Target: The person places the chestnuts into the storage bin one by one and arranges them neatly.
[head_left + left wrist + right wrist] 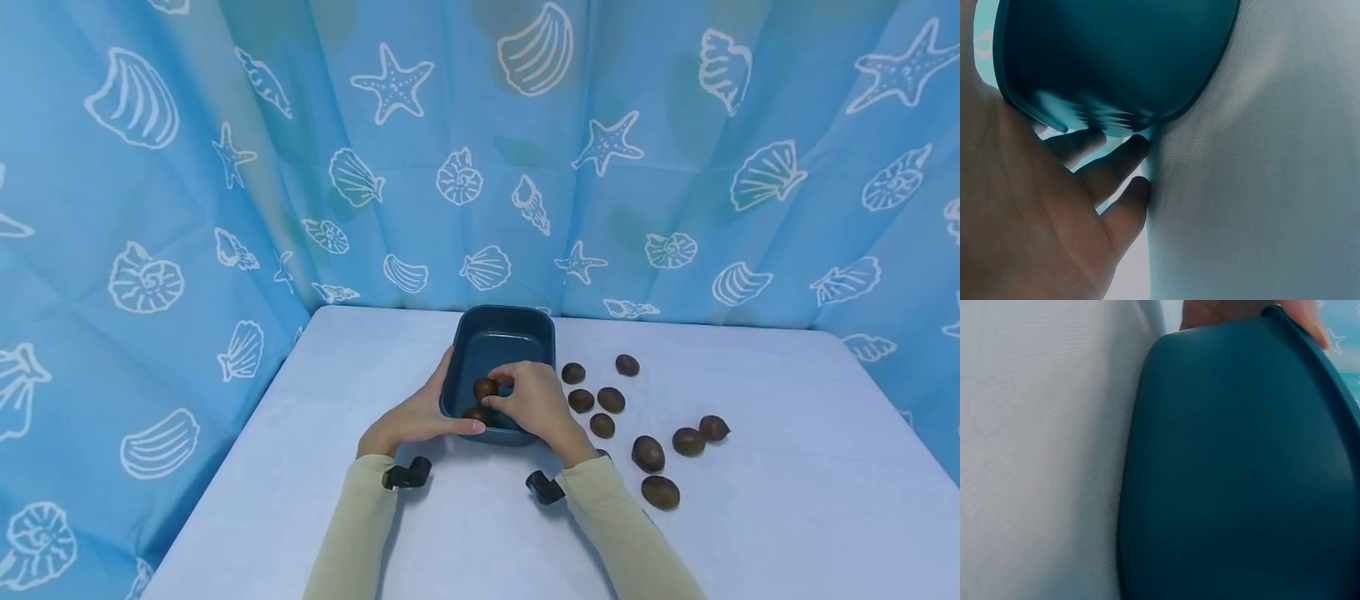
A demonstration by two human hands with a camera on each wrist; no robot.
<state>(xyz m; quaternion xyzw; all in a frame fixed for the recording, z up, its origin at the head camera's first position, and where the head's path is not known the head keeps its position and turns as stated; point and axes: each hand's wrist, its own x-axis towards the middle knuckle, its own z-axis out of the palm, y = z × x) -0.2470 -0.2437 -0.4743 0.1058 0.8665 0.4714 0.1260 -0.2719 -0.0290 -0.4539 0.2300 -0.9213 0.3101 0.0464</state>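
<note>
In the head view a dark teal rectangular dish [465, 346] stands at the back middle of the table. My left hand [420, 417] grips its near left corner, thumb over the near rim and fingers along the left side; the left wrist view shows these fingers against the outer wall [1116, 56]. Inside the dish, my right hand [534, 400] pinches a brown chestnut [485, 387] between thumb and fingers. A second chestnut [475, 413] lies in the near left corner by my left thumb. The dish's outside fills most of the right wrist view, hiding the right fingers there.
Several chestnuts [611, 400] are scattered on the white-covered table [787, 500] to the right of the dish, some close to the right forearm. A blue curtain [480, 217] with shell and starfish prints hangs behind the table and along its left side.
</note>
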